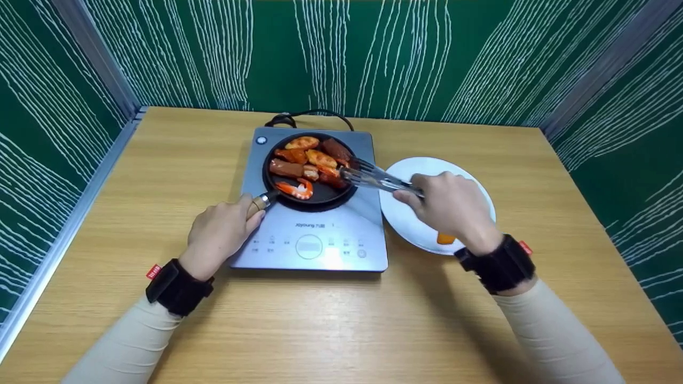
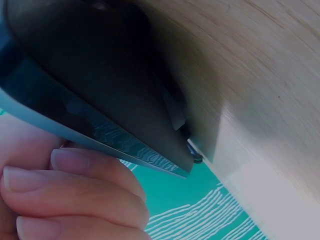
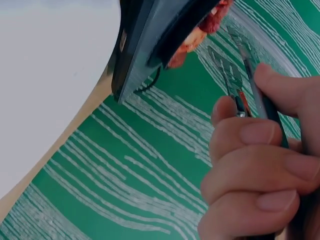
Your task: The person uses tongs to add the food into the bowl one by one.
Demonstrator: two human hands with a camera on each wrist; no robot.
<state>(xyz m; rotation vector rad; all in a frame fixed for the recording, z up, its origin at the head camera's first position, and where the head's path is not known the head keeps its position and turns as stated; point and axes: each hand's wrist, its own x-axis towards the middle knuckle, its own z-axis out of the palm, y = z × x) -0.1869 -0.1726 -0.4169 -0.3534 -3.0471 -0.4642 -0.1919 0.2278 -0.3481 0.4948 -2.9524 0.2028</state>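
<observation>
My left hand (image 1: 220,229) grips the handle (image 1: 258,206) of a small black frying pan (image 1: 326,200), and its curled fingers show beside the cooker's edge in the left wrist view. In the pan lie a shrimp (image 1: 296,190), brown meat pieces (image 1: 286,168), orange-brown pieces (image 1: 302,143) and other food. My right hand (image 1: 451,205) holds metal tongs (image 1: 380,179), fingers curled round them in the right wrist view. The tongs reach left over the pan's right rim, their tips overlapping an orange-red piece there; I cannot tell whether they pinch it.
Beneath the pan is a silver induction cooker (image 1: 341,234) with a black cable (image 1: 320,111) behind it. A white plate (image 1: 408,224) stands to its right, under my right hand, with an orange piece (image 1: 446,238) near its front edge. Green patterned panels (image 1: 363,58) enclose the wooden table (image 1: 320,325).
</observation>
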